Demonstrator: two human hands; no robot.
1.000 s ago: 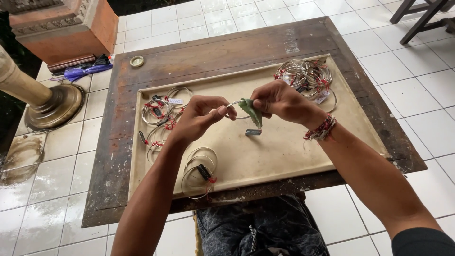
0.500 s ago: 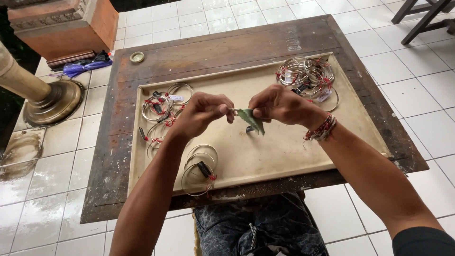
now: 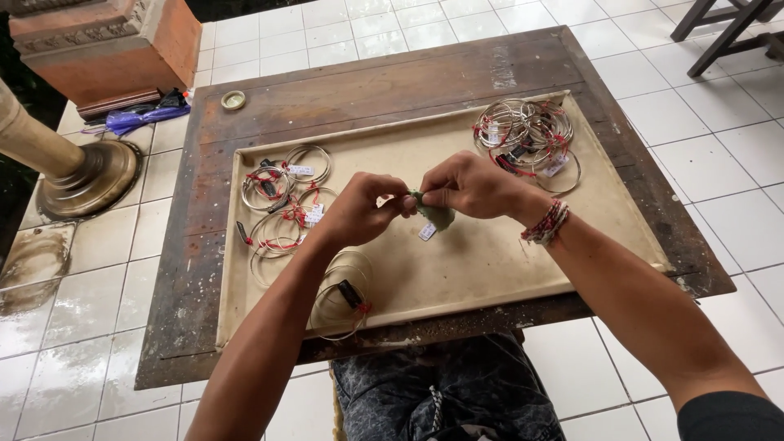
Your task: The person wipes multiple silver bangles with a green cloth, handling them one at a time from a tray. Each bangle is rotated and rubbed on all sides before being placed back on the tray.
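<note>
- Head view: both hands meet over the middle of a beige tray (image 3: 490, 269) that lies on a worn wooden bench (image 3: 359, 90).
- Left hand (image 3: 359, 211): fingers pressed together, pinching the near-left end of a small green piece (image 3: 437, 216); can't tell what it's made of.
- Right hand (image 3: 474, 186): fingers curled, pinching the same green piece from the right; beaded bracelet (image 3: 547, 222) on that wrist.
- Green piece held just above the tray centre, btwn the two hands; a small white tag (image 3: 427, 232) hangs right under it.
- Far right corner of tray: pile of thin metal bangles w/ red ties and tags (image 3: 527, 135).
- Left side of tray: more tagged bangles (image 3: 282, 200), spread loosely.
- Near left: a couple of bangles w/ a dark tag (image 3: 343, 290), under the left forearm.
- Off the bench, far left on the tiled floor: stone pillar base (image 3: 90, 175), purple bundle (image 3: 139, 118).
</note>
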